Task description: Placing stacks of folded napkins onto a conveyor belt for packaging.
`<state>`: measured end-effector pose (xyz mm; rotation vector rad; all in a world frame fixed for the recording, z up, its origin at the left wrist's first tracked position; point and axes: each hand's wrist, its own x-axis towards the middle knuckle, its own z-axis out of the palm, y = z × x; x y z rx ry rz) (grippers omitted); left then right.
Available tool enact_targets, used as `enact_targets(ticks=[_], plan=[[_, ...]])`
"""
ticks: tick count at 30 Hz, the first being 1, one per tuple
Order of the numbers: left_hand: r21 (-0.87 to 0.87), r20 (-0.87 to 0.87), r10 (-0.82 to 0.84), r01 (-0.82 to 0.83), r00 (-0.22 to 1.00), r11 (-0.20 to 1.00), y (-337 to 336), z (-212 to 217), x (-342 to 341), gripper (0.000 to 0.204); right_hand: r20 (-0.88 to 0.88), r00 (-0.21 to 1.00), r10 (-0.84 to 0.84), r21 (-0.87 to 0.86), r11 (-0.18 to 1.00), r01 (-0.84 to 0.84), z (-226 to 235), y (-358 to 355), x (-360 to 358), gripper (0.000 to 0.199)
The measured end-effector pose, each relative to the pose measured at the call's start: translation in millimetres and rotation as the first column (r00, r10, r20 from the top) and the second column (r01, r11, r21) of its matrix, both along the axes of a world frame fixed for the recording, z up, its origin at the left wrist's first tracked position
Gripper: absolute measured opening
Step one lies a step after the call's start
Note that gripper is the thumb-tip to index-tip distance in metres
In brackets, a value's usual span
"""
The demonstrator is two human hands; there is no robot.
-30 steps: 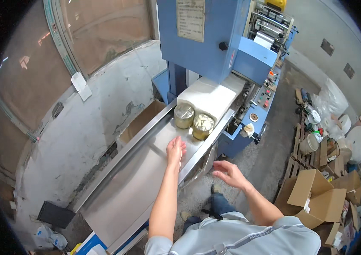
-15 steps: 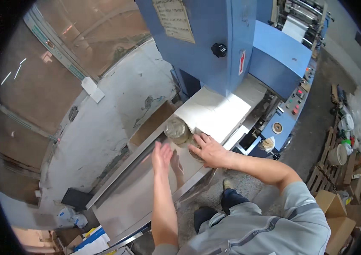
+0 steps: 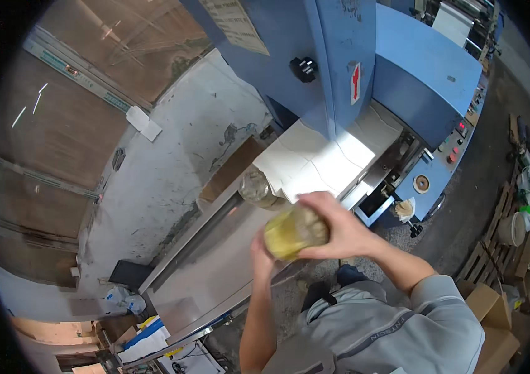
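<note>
Both my hands wrap a clear jar point(image 3: 295, 232) of yellowish stuff — right hand point(image 3: 339, 227) curled over its top, left hand point(image 3: 262, 249) cupped underneath — lifted off the conveyor point(image 3: 215, 262). A second jar point(image 3: 256, 186) sits at the blue machine point(image 3: 364, 68). Half a second ago my left palm was flat.

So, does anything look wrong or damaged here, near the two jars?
No spill or breakage shows. Both hands, right hand and left hand, hold a yellowish jar tipped on its side above the metal table. A second jar stands upright by the white sheet.
</note>
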<state>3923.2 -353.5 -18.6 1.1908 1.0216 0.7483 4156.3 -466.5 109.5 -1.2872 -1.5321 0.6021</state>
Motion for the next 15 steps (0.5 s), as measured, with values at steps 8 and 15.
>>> enact_targets(ticks=[8, 15], plan=[[0.196, -0.688, -0.106, 0.325, 0.718, 0.925, -2, 74, 161, 0.1, -0.939, 0.285, -0.193, -0.18, 0.981, 0.07, -73, -103, 69, 0.084], [0.183, -0.791, -0.075, 0.351, 0.608, 0.918, -2, 62, 183, 0.096, -0.918, 0.205, -0.339, -0.307, 0.936, 0.17, -124, -140, 81, 0.069]])
